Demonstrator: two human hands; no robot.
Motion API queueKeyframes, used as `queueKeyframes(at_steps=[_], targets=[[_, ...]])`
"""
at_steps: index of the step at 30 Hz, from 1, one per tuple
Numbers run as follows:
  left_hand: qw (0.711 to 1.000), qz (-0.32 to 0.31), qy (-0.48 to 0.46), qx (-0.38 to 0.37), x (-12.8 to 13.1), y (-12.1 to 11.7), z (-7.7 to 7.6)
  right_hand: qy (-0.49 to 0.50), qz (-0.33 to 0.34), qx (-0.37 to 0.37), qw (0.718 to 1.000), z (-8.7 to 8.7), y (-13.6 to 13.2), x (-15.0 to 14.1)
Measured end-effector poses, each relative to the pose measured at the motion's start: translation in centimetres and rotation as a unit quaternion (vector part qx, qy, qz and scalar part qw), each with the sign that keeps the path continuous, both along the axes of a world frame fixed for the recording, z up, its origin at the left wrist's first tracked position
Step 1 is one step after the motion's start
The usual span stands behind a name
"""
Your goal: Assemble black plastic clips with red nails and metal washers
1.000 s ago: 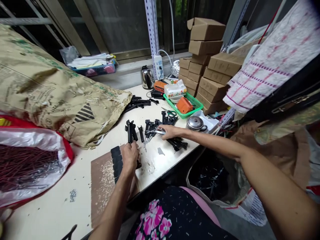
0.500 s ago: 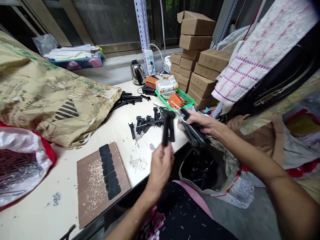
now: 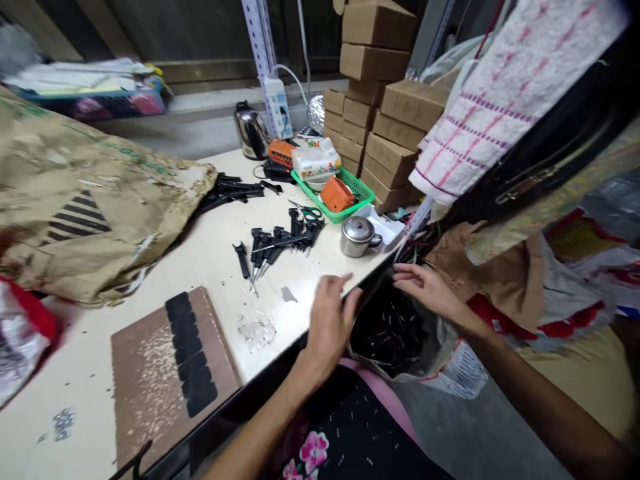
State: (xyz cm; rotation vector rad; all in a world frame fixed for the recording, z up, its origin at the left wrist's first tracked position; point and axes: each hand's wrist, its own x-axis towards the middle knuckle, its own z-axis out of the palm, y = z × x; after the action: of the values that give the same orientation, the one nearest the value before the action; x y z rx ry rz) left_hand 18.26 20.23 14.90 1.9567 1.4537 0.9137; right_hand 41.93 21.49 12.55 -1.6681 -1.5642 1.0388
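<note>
Near the table's front edge, my left hand [image 3: 327, 327] hovers with fingers apart and nothing in it. Over the far rim of a large sack [image 3: 443, 357], my right hand [image 3: 425, 288] is likewise empty, fingers spread. Dark plastic pieces with thin metal shafts [image 3: 395, 330] fill the sack. On the table lies a cluster of black-handled tools with metal shafts [image 3: 280, 243], one long piece resting across them. A brown board [image 3: 145, 387] at the left carries a row of flat black pieces [image 3: 187, 353] and pale crumbs.
A lidded metal mug [image 3: 356, 237] stands near the table's right edge beside a green basket [image 3: 360, 207] and scissors [image 3: 313, 212]. Cardboard boxes [image 3: 390, 160] are stacked behind. A big paper sack [image 3: 115, 220] leans over the left side. A kettle [image 3: 251, 130] is at the back.
My hands picked up black tools from the table, carried them right over the sack and let them go. Both hands are now empty. The view has turned rightward.
</note>
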Motion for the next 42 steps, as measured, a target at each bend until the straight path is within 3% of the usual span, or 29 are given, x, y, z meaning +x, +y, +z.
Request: queueKeyframes(at_steps=[3,5,8,10,13,17,23,29,33,39,42], targets=[[0.968,0.226,0.09,0.067,-4.5,3.8,-0.1,-0.003,0.15,0.07,0.986,2.4,1.8,-8.3],[0.937,0.295,0.179,0.055,-6.9,6.1,-1.3,-0.105,0.187,0.14,0.967,3.3,4.3,-13.4],[0.908,0.32,0.269,0.019,-9.1,8.4,-3.7,-0.285,0.128,0.111,0.944,3.0,9.6,-18.7],[0.897,0.329,0.295,0.002,-9.9,9.3,-4.9,-0.35,0.072,0.069,0.931,2.4,13.3,-20.6],[0.889,0.327,0.32,-0.005,-10.5,10.0,-5.7,-0.38,0.03,0.032,0.924,1.8,17.4,-22.5],[0.883,0.301,0.36,0.005,-11.0,10.4,-5.7,-0.391,0.024,-0.002,0.92,1.5,20.1,-24.7],[0.882,0.3,0.364,-0.005,-11.3,10.0,-5.4,-0.392,-0.001,-0.041,0.919,0.7,21.0,-27.1],[0.869,0.326,0.372,0.004,-12.4,8.1,-5.7,-0.362,0.038,-0.01,0.931,-0.1,20.1,-28.4],[0.871,0.333,0.362,-0.006,-12.7,7.0,-5.4,-0.34,0.031,-0.022,0.94,-0.3,20.3,-28.7],[0.902,0.368,0.219,-0.063,-12.4,7.5,-4.3,-0.259,-0.007,0.029,0.965,-1.3,18.0,-29.0],[0.899,0.412,0.123,-0.081,-11.8,8.5,-4.3,-0.213,-0.03,0.053,0.975,-2.0,16.0,-29.7]])
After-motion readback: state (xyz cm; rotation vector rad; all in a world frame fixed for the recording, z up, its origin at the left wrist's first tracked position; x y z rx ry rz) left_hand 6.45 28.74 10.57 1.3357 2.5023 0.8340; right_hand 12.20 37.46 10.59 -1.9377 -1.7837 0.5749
